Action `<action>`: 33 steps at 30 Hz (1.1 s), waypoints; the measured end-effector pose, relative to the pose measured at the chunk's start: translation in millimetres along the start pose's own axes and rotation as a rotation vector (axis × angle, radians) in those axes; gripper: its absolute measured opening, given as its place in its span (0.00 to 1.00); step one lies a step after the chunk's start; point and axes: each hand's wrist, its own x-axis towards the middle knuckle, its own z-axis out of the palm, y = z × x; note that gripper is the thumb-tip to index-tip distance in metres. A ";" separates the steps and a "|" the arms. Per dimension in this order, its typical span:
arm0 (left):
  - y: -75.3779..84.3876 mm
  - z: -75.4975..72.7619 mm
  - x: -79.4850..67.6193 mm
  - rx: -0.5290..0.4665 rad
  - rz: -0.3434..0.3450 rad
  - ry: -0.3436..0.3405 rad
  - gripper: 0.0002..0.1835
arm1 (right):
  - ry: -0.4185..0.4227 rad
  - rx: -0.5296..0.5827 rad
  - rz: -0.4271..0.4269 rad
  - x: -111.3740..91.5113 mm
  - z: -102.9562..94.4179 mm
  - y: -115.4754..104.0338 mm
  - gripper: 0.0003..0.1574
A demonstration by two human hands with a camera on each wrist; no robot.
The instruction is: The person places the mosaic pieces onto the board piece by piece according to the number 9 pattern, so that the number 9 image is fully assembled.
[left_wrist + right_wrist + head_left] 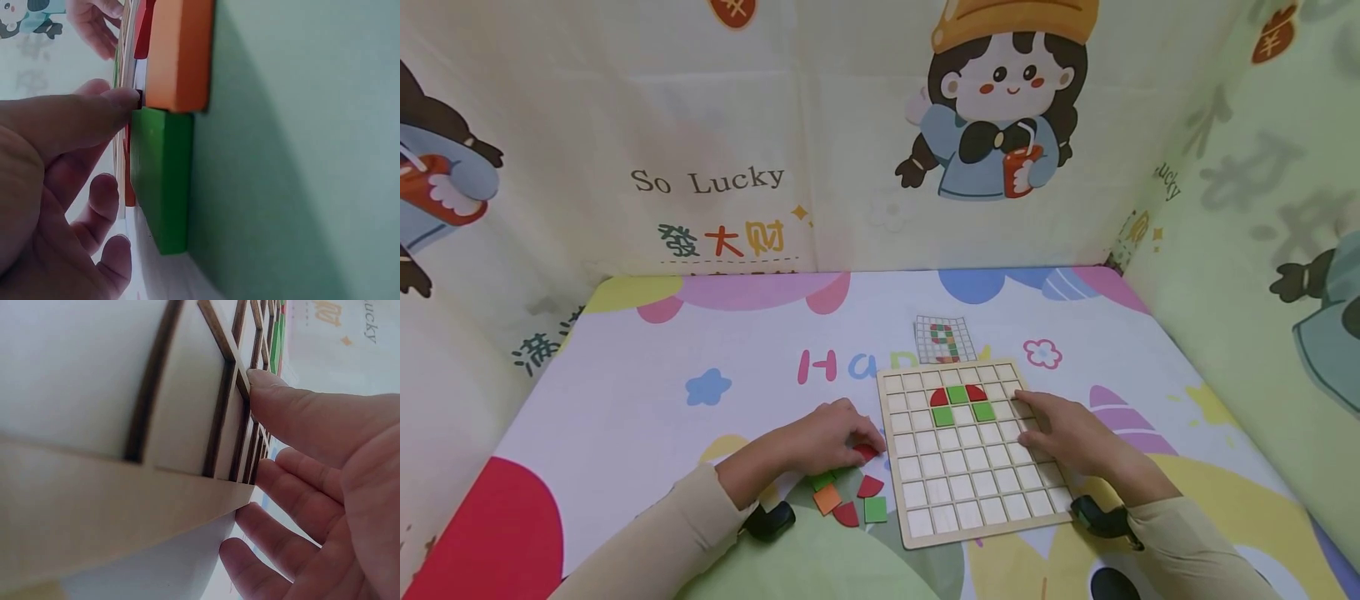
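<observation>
My left hand (pixel 827 437) pinches a red quarter-round tile (pixel 866 452) between thumb and fingers, just left of the wooden grid board (pixel 951 533). In the left wrist view the thumb largely hides that tile. Below the hand lie a green square tile (pixel 150 175), an orange square tile (pixel 827 499), two red quarter-round tiles (pixel 870 487) and another green square (pixel 875 509). My right hand (pixel 1071 433) holds the board's right edge, thumb on top and fingers along the side. Near the board's top, red quarter-rounds and green squares (pixel 957 394) form an arch.
A small printed pattern card (pixel 944 337) lies behind the board, its lower edge close to the board's top rim. It shows a red, green and orange figure on a grid. A colourful printed cloth (pixel 760 333) covers the table, with printed curtains around it.
</observation>
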 end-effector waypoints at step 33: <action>-1.0 -8.1 -0.3 -0.105 -0.008 -0.064 0.13 | -0.001 0.003 0.004 0.5 0.1 0.6 0.40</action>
